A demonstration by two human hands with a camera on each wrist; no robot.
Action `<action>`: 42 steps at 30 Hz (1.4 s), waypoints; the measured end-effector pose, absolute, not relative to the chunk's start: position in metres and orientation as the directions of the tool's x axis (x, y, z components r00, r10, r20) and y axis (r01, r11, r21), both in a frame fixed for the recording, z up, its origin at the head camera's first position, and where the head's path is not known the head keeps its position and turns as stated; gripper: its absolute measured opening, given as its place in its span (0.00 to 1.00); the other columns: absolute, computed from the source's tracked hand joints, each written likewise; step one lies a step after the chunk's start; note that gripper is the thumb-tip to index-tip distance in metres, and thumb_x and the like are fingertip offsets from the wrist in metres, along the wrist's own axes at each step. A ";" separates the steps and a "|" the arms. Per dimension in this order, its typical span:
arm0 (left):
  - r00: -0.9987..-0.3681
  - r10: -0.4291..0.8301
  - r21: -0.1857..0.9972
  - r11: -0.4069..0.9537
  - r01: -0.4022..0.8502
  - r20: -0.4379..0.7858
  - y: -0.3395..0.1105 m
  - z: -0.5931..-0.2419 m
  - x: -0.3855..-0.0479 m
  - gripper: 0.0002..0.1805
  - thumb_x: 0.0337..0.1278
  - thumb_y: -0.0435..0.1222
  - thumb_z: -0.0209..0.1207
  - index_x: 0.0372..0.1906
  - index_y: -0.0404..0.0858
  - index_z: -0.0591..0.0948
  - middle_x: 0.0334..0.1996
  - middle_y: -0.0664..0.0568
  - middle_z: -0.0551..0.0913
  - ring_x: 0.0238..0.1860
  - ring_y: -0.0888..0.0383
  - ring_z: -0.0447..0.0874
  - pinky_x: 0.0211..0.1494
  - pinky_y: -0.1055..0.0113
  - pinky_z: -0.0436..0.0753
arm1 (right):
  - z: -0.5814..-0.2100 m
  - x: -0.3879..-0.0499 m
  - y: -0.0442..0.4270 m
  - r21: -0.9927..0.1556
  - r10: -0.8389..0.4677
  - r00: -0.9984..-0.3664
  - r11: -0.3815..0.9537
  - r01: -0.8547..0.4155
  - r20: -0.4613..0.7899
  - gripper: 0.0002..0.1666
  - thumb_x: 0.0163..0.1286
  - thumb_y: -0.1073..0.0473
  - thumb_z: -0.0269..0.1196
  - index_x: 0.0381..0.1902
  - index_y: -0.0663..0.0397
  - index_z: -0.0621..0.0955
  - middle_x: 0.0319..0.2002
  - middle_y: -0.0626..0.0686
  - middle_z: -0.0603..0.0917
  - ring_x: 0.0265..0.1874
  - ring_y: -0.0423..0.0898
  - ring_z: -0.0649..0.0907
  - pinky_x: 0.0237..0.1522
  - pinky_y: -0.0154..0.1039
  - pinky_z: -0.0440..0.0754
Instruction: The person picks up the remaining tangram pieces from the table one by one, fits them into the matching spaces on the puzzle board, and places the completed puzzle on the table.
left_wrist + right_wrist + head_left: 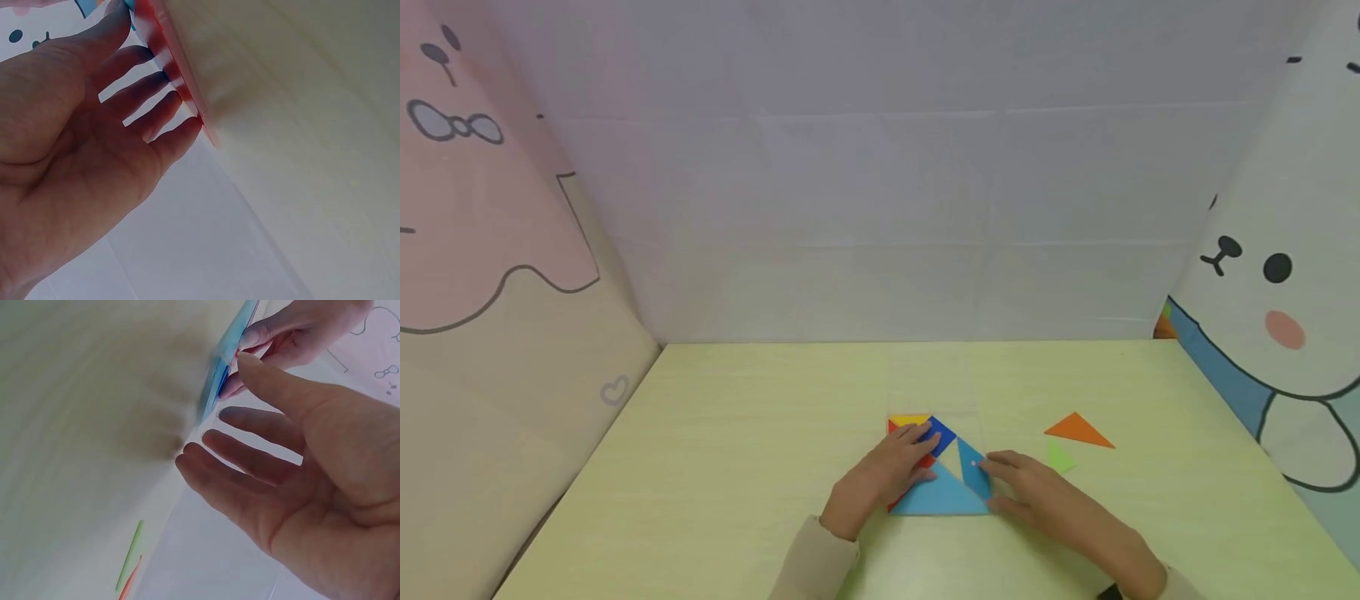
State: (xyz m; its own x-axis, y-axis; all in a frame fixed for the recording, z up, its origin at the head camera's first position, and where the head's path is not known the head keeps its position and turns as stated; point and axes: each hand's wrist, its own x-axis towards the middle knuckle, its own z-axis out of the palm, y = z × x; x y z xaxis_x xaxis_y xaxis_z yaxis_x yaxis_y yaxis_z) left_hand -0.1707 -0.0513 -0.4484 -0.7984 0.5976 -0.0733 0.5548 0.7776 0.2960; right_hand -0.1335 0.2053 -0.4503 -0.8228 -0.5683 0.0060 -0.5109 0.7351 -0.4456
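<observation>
Okay, so for me it all came down to the blue parallelogram and the right hand. The piece sat at about nine to ten o'clock from that hand, with its long axis running roughly eleven to five. The right hand was clearly the nearer one: its fingertips were right at the piece's three o'clock side, though honestly I couldn't tell whether they were all touching. That hand was loosely open, fingers apart, and didn't have a grip on anything.

The left hand was over at nine o'clock from the parallelogram. Its fingers were spread and fairly straight, resting over the grouped pieces rather than pinching one, with the thumb over the light blue triangle. The dark blue square lay at about eleven from the parallelogram, and a pale triangular patch showed just to its nine. Couldn't tell if that was a piece or bare backing.

Off at one o'clock from the right hand were a green triangle and, a bit beyond it, an orange triangle, long edge roughly nine to three, both loose on the table.
</observation>
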 end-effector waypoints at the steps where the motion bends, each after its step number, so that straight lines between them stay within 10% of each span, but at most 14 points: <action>1: -0.800 0.595 0.296 0.780 0.552 -0.075 -0.051 -0.448 -0.171 0.31 0.71 0.44 0.61 0.74 0.38 0.72 0.76 0.45 0.67 0.76 0.47 0.64 0.74 0.58 0.71 | -0.450 -0.134 0.207 -0.441 -0.557 -0.830 0.742 -0.505 0.014 0.27 0.72 0.55 0.68 0.63 0.65 0.80 0.61 0.62 0.80 0.59 0.61 0.81 0.57 0.57 0.81; 20: -0.796 0.603 0.292 0.771 0.565 -0.052 -0.051 -0.450 -0.172 0.30 0.71 0.43 0.62 0.73 0.36 0.74 0.73 0.43 0.70 0.74 0.47 0.67 0.73 0.58 0.71 | -0.455 -0.134 0.227 -0.341 -0.215 -0.950 0.896 -0.284 0.225 0.20 0.61 0.60 0.76 0.48 0.65 0.85 0.43 0.59 0.85 0.45 0.58 0.84 0.42 0.55 0.86; 42: -0.813 0.582 0.304 0.777 0.551 -0.016 -0.048 -0.454 -0.175 0.25 0.69 0.40 0.64 0.68 0.38 0.80 0.70 0.43 0.75 0.72 0.48 0.71 0.70 0.59 0.75 | -0.460 -0.142 0.253 -0.358 -0.078 -0.988 0.926 -0.120 0.131 0.23 0.61 0.57 0.77 0.40 0.69 0.79 0.32 0.56 0.74 0.26 0.48 0.70 0.23 0.42 0.73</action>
State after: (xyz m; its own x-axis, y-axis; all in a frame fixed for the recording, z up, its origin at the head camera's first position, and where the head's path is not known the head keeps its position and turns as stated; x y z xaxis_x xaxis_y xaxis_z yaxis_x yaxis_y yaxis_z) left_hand -0.1750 -0.0482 -0.4539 -0.8127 0.5824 -0.0156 0.5512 0.7772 0.3036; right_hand -0.1416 0.2530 -0.4601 -0.9883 -0.0780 0.1307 -0.1205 0.9258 -0.3584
